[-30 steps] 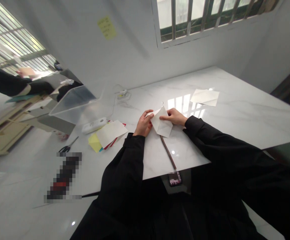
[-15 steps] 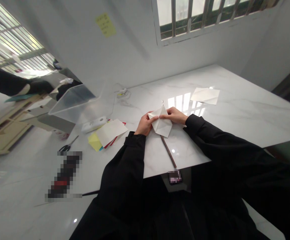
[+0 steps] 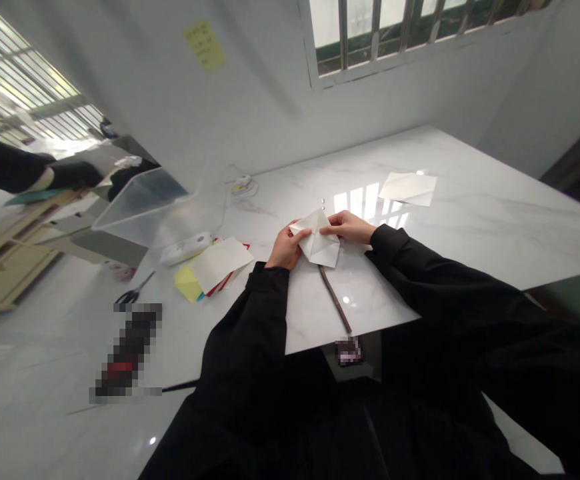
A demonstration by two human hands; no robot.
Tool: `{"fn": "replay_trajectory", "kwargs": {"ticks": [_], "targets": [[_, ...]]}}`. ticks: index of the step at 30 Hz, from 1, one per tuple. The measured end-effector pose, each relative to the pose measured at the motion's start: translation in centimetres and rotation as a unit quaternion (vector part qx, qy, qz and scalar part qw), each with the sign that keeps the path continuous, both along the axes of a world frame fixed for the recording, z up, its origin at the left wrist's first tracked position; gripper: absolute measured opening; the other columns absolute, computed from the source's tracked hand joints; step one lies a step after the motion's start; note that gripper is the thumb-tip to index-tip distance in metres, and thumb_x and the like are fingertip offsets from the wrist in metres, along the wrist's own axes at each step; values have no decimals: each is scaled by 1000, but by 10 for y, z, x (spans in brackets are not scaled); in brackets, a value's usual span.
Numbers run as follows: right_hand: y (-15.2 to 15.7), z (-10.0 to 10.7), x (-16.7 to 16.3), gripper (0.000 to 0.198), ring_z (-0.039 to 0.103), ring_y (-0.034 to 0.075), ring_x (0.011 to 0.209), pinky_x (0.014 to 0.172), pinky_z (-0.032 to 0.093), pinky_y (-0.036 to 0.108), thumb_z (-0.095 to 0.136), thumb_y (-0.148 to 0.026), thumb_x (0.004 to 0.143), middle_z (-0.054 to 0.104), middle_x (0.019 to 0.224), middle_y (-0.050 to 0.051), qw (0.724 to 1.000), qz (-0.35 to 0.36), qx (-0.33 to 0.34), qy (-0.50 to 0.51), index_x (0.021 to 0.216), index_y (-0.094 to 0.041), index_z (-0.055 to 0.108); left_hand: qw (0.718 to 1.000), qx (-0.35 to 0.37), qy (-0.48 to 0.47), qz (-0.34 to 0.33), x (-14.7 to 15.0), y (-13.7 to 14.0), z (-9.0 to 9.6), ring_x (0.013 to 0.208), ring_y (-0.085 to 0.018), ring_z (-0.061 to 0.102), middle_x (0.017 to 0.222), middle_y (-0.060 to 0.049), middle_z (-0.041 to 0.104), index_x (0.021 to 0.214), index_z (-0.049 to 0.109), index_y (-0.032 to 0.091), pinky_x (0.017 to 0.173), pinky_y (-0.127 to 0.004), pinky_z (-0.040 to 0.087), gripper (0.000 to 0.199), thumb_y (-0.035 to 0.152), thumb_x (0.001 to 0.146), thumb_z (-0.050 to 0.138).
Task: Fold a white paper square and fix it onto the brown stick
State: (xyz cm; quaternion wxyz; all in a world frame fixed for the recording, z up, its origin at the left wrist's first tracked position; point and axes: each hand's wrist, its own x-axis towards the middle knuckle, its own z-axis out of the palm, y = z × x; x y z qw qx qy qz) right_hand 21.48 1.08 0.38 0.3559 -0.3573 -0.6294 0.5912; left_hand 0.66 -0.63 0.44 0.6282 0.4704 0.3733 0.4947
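A folded white paper lies on the white marble table, creased into triangles. My left hand pinches its left corner. My right hand presses on its upper right edge with the fingertips. Both black sleeves reach in from below. A thin dark stick lies on the table just below the paper, pointing toward the front edge.
A second white sheet lies farther right. Left of my hands sit a stack of coloured papers, a white oblong device, a clear plastic box and scissors. Another person's dark sleeve shows at far left.
The left flap of the paper has been folded inward, and the paper now lies flatter and more compact. Both hands stayed on it with small finger shifts.
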Motion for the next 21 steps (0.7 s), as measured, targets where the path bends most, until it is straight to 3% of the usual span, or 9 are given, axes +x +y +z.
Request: {"fn": "replay_trajectory", "kwargs": {"ticks": [9,16,21], "targets": [[-4,5,-3,38,56,13,65,59,39,24,84,-43,68,71,76,4,1000,-17,-16,2,86,-10,76,1000,-3,-1,-14,0,-2,1,101,-26,71,100,-7,77,103,64,15,91,-36,56,49,29,64,90],[-5,5,-2,44,45,10,56,54,30,25,79,-50,72,59,63,-1,999,-31,21,-36,88,-9,74,1000,-1,-9,-21,3,-4,3,107,-29,71,105,-10,78,105,67,14,94,-39,56,51,30,64,91],[-4,4,-3,45,46,9,57,54,30,24,80,-49,70,61,66,0,999,-26,16,-23,88,-9,74,1000,0,-10,-24,4,-4,3,108,-30,71,108,-12,78,111,70,13,96,-40,56,55,32,64,91]]}}
